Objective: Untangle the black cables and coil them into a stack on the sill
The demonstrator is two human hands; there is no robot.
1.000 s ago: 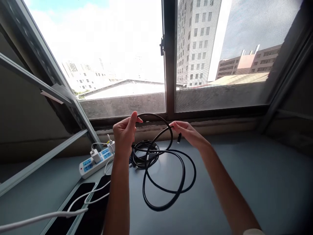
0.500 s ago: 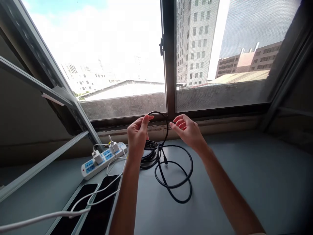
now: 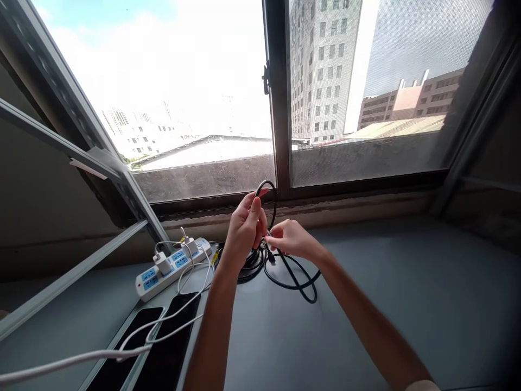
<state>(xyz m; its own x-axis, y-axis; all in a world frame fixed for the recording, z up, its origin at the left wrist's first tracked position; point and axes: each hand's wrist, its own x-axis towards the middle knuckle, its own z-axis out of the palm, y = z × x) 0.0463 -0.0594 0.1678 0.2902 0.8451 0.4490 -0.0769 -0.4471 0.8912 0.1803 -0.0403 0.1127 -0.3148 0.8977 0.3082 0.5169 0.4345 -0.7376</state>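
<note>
A black cable [image 3: 275, 203] arches up from between my hands, in front of the window frame. My left hand [image 3: 247, 222] is closed on it, thumb up, with the loop rising over the fingers. Just right and lower, my right hand [image 3: 293, 239] pinches the cable, its fingertips close to the left hand. Below them, loose turns of the same cable lie on the grey tabletop [image 3: 277, 336]. A black plug end [image 3: 271, 258] hangs under the right fingertips. More black coils [image 3: 250, 269] lie partly hidden behind my left wrist.
To the left stands a white power strip [image 3: 173, 266] with two white chargers plugged in. White cords [image 3: 171, 315] run across two dark-screened phones [image 3: 165, 342] near my left forearm. Metal shelf bars [image 3: 73, 277] slant at the left, and the window [image 3: 203, 108] rises behind the table.
My right hand has come left and down and closed on the cable. The left hand has shifted slightly right, and the loose loops on the table have been drawn up and reduced.
</note>
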